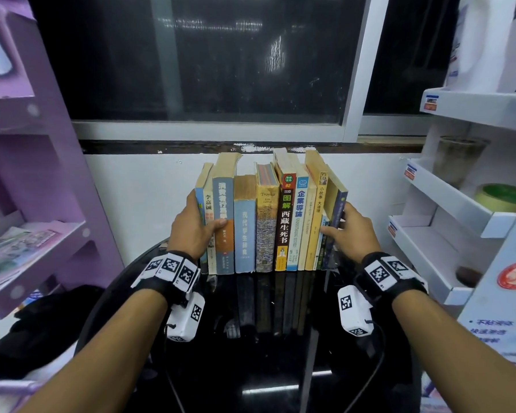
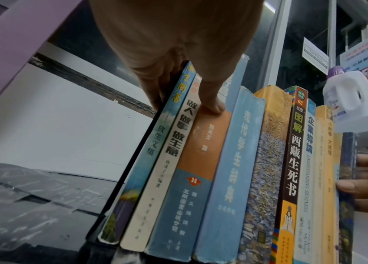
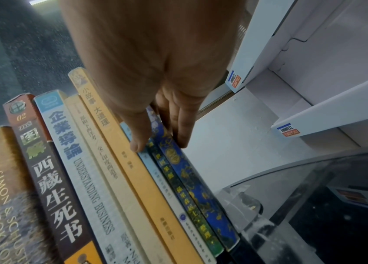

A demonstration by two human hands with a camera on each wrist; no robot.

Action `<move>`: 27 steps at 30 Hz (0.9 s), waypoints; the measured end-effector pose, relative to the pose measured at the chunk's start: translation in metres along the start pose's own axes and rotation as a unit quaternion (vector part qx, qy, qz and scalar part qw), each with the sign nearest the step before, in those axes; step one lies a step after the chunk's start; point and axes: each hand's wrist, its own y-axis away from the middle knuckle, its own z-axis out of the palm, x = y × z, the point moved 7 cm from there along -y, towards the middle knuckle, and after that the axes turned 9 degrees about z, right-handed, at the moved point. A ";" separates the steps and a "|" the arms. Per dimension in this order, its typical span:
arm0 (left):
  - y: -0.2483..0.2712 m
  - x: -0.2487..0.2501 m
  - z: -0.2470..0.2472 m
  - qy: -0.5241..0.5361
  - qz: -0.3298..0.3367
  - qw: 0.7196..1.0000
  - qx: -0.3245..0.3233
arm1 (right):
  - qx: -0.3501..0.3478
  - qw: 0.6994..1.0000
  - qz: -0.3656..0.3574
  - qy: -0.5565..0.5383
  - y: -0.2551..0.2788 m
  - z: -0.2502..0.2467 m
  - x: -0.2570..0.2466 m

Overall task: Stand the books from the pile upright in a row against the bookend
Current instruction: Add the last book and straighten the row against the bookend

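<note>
Your forearms reach over the glossy black bench to a row of books standing at its far edge, against the white wall. Every book is on end, long axis vertical, spines facing you; the ones at the right end lean slightly to the left. Your left hand clasps the row's left end: its thumb presses on the orange-and-blue spine, while the fingers reach behind, past the thin black bookend standing beside the leftmost book. Your right hand closes the right end, thumb on the thin spines and straight fingers flat along the cover of the dark blue book, the last in the row. White shelves stand right of the bench and hold a roll of tape and a clear cup. Purple shelves on the left hold flat printed booklets.
</note>
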 end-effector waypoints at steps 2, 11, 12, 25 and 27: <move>0.000 0.001 0.001 -0.002 0.003 1.000 -0.006 | -0.005 1.000 0.000 0.009 -0.002 -0.002 0.002; 0.003 -0.008 -0.002 0.004 0.027 1.000 -0.013 | 0.004 1.000 -0.002 0.013 0.002 0.008 -0.005; 0.003 -0.009 -0.003 0.005 0.027 1.000 -0.012 | 0.005 1.000 -0.002 0.015 0.003 0.009 -0.006; 0.004 -0.016 -0.004 -0.004 0.025 1.000 0.002 | 0.004 1.000 -0.012 0.028 0.001 0.013 -0.003; 0.004 -0.015 -0.005 -0.011 0.026 1.000 0.000 | 0.002 0.999 -0.019 0.031 -0.001 0.013 -0.003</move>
